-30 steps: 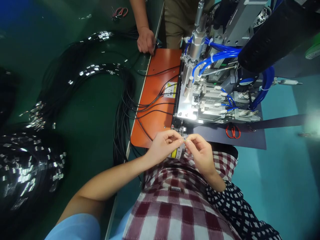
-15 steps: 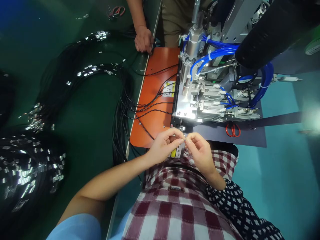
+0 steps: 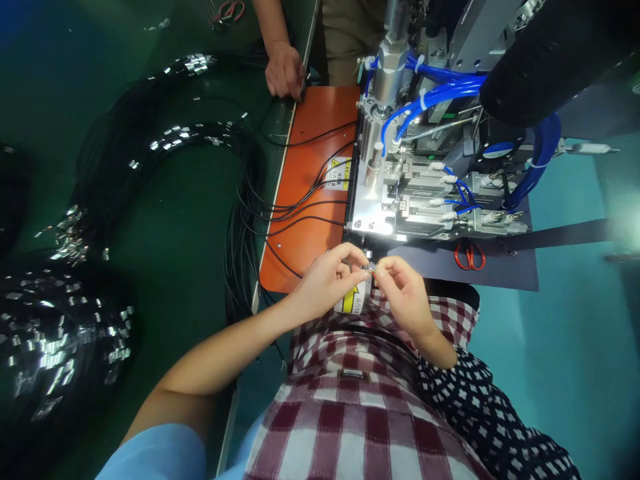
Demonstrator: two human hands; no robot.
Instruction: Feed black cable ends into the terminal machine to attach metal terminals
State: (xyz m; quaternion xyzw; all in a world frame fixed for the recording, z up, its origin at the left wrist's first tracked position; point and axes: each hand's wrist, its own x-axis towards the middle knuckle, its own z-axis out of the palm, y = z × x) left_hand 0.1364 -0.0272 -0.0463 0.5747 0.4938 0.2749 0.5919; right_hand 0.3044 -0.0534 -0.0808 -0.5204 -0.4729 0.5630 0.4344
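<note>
My left hand [image 3: 330,280] is closed in a pinch at the front edge of the machine. A black cable [image 3: 283,259] runs across the orange plate and in under this hand. Between the two hands a small end with thin orange and pale wires [image 3: 371,269] shows. The thumb and forefinger of my right hand [image 3: 406,297] pinch these wires from the other side. Just below the fingertips is a white and yellow label [image 3: 353,299]. Fingers cover most of the cable end.
Several black cables lead over the orange plate [image 3: 315,240] into the metal machine [image 3: 380,213] with blue hoses [image 3: 445,93]. Cable bundles [image 3: 245,173] lie on the green table [image 3: 185,207]. Red-handled scissors [image 3: 470,256] rest on the grey board. Another person's hand [image 3: 285,70] is at the plate's far corner.
My fingertips have parted slightly, and the thin coloured wires between them now show. My right hand has moved a little to the right. The view has shifted slightly.
</note>
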